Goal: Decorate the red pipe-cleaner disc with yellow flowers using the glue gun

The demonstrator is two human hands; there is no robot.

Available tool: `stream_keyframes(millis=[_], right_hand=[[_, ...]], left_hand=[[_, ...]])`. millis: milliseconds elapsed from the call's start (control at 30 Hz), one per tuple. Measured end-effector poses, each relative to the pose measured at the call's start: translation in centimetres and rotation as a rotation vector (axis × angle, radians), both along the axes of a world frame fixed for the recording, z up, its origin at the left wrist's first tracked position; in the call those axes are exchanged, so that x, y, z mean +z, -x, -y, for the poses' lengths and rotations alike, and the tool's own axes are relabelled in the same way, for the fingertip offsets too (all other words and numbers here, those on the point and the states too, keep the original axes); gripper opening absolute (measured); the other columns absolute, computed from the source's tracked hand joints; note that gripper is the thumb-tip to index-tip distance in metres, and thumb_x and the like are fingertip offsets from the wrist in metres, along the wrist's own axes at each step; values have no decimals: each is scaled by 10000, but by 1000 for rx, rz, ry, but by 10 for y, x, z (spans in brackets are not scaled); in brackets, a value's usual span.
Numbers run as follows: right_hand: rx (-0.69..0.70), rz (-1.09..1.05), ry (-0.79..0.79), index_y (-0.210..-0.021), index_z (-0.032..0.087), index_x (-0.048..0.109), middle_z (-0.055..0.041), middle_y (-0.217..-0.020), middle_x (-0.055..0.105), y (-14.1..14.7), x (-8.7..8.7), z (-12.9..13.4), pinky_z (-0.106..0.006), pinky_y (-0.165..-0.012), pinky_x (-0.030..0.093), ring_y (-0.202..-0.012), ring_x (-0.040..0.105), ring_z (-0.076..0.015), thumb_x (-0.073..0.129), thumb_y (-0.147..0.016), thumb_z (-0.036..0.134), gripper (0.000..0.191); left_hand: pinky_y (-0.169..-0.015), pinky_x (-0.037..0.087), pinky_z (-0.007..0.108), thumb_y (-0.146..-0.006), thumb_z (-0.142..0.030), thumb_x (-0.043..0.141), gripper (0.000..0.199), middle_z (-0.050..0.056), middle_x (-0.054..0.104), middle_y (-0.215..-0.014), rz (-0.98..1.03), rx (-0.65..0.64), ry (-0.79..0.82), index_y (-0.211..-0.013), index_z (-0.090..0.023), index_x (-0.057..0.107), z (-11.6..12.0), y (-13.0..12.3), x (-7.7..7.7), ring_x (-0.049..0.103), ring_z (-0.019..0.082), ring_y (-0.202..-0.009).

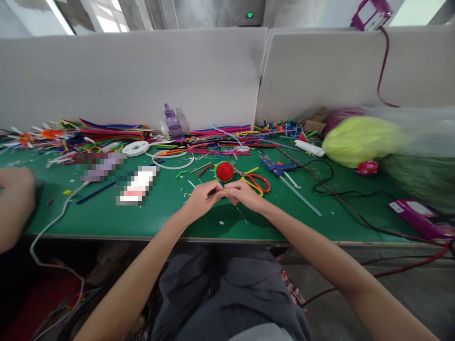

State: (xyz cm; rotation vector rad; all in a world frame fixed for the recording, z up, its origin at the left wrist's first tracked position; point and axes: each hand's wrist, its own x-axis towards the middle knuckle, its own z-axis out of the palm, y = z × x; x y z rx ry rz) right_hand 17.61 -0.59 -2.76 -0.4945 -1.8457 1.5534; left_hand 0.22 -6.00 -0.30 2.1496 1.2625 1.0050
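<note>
Has grey clothing (227, 293) below the near edge of a green table (170, 222), with another person's arm (16, 203) at the far left. Brings left hand (202, 201) and right hand (246, 195) together just in from that edge. Holds both grips nearly closed, thumbs and fingertips pinched in toward one another, directly under a round red piece (224, 171) with a green rim. Seems to have hold of its dark stem or base in both, with a speck of yellow at the fingertips; cannot tell, at this size, which hand bears the weight.

Has the red piece just beyond the fingertips, its face toward the camera. Looks well along at the head: red filled in to the green border without visible gaps. Looks less settled underneath, to judge from the fingers gathered there; cannot make out a finished stem, nor how much work is left.

To the right, shows a clear glue stick (301, 195); to the left, a pixelated flat object (138, 185). Just beside the right hand, shows scissors (263, 178), not in use, and past them a blue glue gun (279, 166), likewise free of either hand. Farther back, shows a white roll (137, 152), heaps of coloured fuzzy stems (113, 130) not worked in, and a purple bottle (173, 124). Ends at a pale partition (142, 76).
</note>
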Motion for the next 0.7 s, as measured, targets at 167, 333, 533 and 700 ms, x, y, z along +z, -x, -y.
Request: stream_keyframes(millis=[167,333,533,700], right_hand=[[-49,-219,88,-487,200,385,80,-440,306,-2,0,-5,-227,-461,348,-414,313,-70,530,-788,235,336],[-172,-278,65,-479,198,394,79,-436,315,-3,0,-10,-227,-461,349,-408,338,-69,518,-759,194,307],[-200,-190,126,-549,188,437,87,-464,346,5,3,-15,-218,-435,305,-376,288,-45,497,-765,224,227],[-181,-197,178,-577,186,474,88,-431,336,9,1,-16,-212,-398,266,-357,319,-54,523,-784,273,230]], left_hand=[[-535,346,222,-899,-419,558,304,-24,529,-608,74,-96,9,-736,-163,559,-21,-9,12,449,100,-552],[-526,341,226,-889,-448,570,332,-31,515,-583,154,-136,30,-719,-164,548,-41,-14,4,427,90,-524],[-567,398,247,-934,-471,460,406,4,556,-620,373,-126,130,-691,-158,551,-49,-7,-10,501,110,-571],[-577,405,257,-914,-453,486,393,1,560,-601,341,-118,149,-665,-160,565,-45,-4,-11,497,113,-562]])
